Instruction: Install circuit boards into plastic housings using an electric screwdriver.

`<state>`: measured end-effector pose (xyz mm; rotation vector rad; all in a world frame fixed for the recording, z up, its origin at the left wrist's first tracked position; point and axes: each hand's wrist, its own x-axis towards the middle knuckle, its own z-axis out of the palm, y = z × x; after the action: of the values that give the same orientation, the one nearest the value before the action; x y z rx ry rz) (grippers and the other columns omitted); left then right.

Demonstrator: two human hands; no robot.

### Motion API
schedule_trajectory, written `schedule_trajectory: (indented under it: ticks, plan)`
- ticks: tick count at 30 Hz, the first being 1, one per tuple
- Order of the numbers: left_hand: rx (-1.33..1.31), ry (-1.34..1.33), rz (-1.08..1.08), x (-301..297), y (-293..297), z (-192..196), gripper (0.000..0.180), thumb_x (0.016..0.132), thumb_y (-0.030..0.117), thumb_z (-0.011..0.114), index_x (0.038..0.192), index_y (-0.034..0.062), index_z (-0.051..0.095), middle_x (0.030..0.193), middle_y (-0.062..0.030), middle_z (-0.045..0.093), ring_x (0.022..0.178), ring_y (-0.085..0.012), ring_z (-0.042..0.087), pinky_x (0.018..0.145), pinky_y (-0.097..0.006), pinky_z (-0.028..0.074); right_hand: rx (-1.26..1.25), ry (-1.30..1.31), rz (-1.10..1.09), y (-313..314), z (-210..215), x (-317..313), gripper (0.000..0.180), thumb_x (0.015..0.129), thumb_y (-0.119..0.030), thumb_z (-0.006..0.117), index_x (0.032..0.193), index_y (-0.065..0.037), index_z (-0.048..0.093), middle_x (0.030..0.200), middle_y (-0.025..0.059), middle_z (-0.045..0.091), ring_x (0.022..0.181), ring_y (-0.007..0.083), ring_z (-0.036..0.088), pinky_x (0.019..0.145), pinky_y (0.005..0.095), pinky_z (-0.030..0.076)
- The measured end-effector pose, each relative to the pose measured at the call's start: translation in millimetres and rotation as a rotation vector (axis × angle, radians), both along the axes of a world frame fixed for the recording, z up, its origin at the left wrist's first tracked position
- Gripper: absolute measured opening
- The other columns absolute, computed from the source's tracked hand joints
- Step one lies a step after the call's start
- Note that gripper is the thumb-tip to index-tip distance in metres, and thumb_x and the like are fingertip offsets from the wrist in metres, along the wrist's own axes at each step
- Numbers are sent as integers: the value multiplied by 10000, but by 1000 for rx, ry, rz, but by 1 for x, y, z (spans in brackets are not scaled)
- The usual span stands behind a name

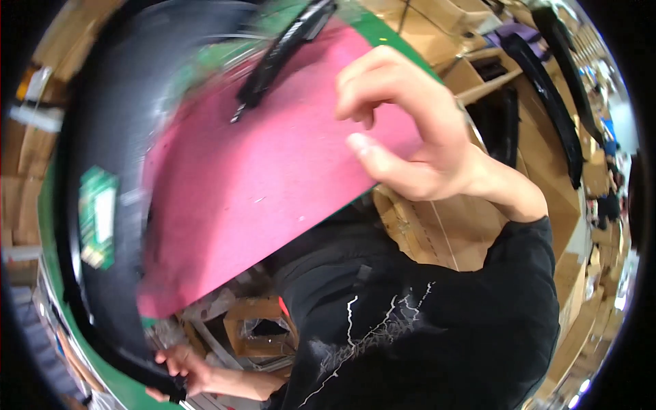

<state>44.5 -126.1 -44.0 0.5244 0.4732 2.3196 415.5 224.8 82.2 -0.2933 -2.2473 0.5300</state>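
On the left, a long, glossy black curved panel [113, 147] arches over the work surface, bearing a green and white label [100, 217]. My left hand [188, 369] grips its lower end, with the fingers partly behind the edge. Over the pink mat [260, 198] I hold my right hand [406, 126] raised, fingers curled and the thumb apart from them, with nothing in between. To its left, a black electric screwdriver [280, 61] slants over the mat, its metal bit pointing down. Whether it hangs or rests there I cannot tell.
The mat lies on a green tabletop [403, 48]. Cardboard boxes [547, 184] stand at the right, with more black curved panels [547, 102] among them. Below the table edge is an open carton [236, 335]. People [605, 208] show small at the far right.
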Motion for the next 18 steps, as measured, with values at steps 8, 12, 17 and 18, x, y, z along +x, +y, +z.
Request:
schedule_trajectory:
  ticks: [8,12,17,18]
  plan:
    - [-203,-38,797,10,51,60,468,767,525,650,1103,200,670,1189,-149,658,492,-124,501,382,-198,275,72,-81,-372,27,-30,59,208,826,-28,637,1025,-25,577,942,116,590,905,240,628,802,338,521]
    - [-176,-171,863,-20,36,61,315,736,504,652,860,215,627,1131,-156,672,432,-112,439,373,-199,293,210,-81,-710,57,-46,112,226,807,-53,638,1027,-30,593,951,119,602,933,259,615,845,356,498]
    - [-78,-72,841,-92,-4,24,428,717,518,650,916,140,627,838,-70,651,478,-143,483,392,-255,376,538,-242,-1194,91,-51,199,356,759,-84,659,1103,-33,584,1054,149,614,1040,330,576,900,425,461]
    - [-18,-186,438,-108,-19,19,536,755,497,660,1042,47,620,790,-36,619,511,-155,502,426,-252,400,635,-302,-1303,95,-50,223,399,752,-99,661,1135,-27,576,1102,162,608,1065,341,572,918,438,458]
